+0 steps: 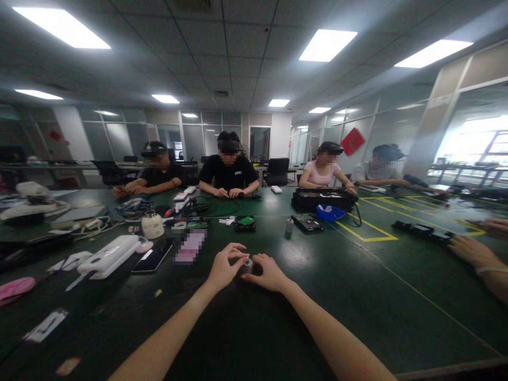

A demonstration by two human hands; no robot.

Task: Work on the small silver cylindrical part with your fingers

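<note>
Right hand (270, 272) around half-hidden cylinder (248, 263)

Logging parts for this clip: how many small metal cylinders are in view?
2: first cylinder between the left hand and right hand; second cylinder standing farther off, to the right. More may be hidden.

The left forearm (174, 323) and right forearm (329, 333), both bare, extend forward from the bottom of the view and converge at the centre. The left wrist (211, 287) is roughly in line with its forearm. The left hand (222, 269) points inward, fingers bent, thumb extended below the index finger. The right hand (270, 273) faces it, fingers curled, thumb pointing left. The fingertips of both hands are close together.
</note>
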